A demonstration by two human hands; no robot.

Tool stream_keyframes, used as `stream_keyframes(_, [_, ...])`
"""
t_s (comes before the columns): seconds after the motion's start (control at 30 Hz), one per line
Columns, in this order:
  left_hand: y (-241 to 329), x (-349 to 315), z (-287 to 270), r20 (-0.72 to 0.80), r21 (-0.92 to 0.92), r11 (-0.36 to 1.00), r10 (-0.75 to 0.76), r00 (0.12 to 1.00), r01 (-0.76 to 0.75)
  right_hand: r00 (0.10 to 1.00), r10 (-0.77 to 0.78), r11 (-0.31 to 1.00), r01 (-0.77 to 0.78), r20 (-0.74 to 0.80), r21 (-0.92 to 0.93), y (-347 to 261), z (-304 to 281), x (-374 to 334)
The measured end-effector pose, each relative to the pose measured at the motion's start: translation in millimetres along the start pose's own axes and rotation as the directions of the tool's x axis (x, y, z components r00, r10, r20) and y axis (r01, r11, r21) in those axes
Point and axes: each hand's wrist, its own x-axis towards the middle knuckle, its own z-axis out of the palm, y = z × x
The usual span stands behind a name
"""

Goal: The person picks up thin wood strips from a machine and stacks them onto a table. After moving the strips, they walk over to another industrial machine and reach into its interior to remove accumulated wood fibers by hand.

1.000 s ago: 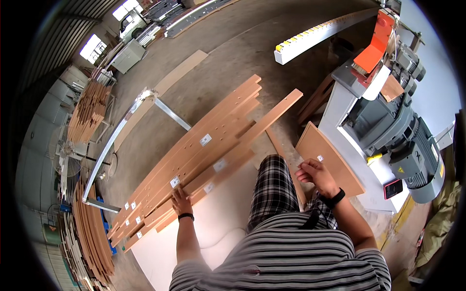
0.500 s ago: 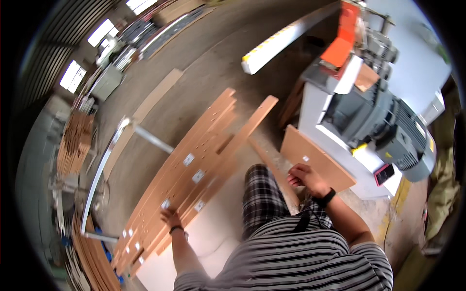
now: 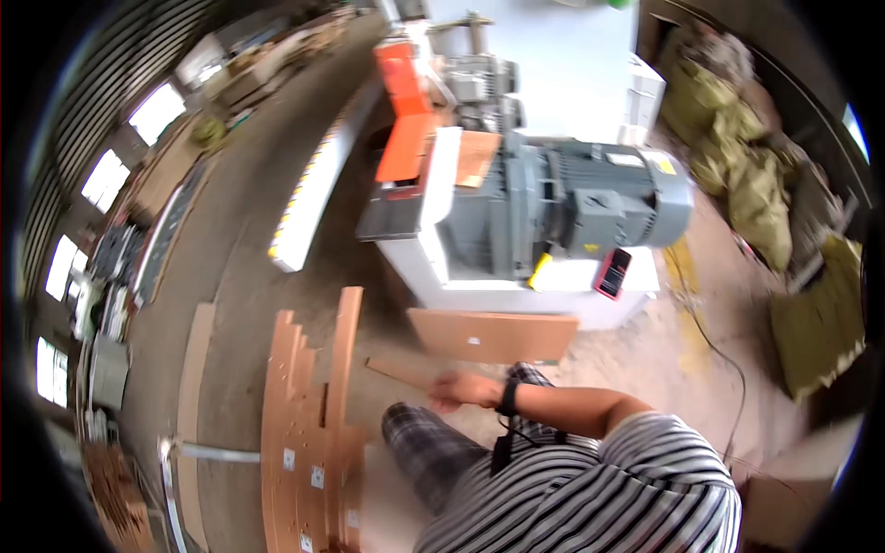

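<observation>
My right hand (image 3: 452, 391), with a dark band at the wrist, is in front of my body above my legs. Its fingers are blurred, so whether they are closed or hold anything is unclear. Just left of it, the end of a thin brown strip (image 3: 392, 370) passes behind the hand; contact cannot be made out. My left hand is out of view. Several long brown panels (image 3: 302, 405) with drilled holes and small white labels lie side by side at the lower left. One narrow panel (image 3: 346, 341) sticks out farther than the others.
A brown board (image 3: 498, 335) leans against a white machine base (image 3: 387, 258) ahead. On that base are a large grey motor (image 3: 599, 198) and a red-edged phone (image 3: 613, 274). A white beam (image 3: 309, 203) extends at left. Cable (image 3: 710, 341) and yellowish sacks (image 3: 756, 203) are at right.
My view has swung to the right, bringing the motor and sacks toward the middle. My left hand, earlier on the labelled panels, has gone out of view. My right hand stays before my body.
</observation>
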Motion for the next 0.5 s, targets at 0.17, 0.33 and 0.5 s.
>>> stream_keyframes(0.17, [-22.4,-12.6,-104.5,0.299,-0.916,0.217,-0.194,0.934,0.338,0.999,-0.027,0.999,0.028,-0.029,0.035,-0.3,-9.8,-5.0])
stream_keyframes(0.33, [-6.9,-10.6,-91.0,0.154,-0.861,0.448,-0.224,0.962,0.241,0.999,-0.009,0.999,0.011,-0.049,0.043,10.1,-20.5,-4.7])
stream_keyframes(0.5, [15.2,6.7,17.9,-0.467,-0.755,0.654,-0.489,0.737,-0.044,0.996,-0.078,0.995,0.081,-0.049,0.052,7.8,-16.4,4.1])
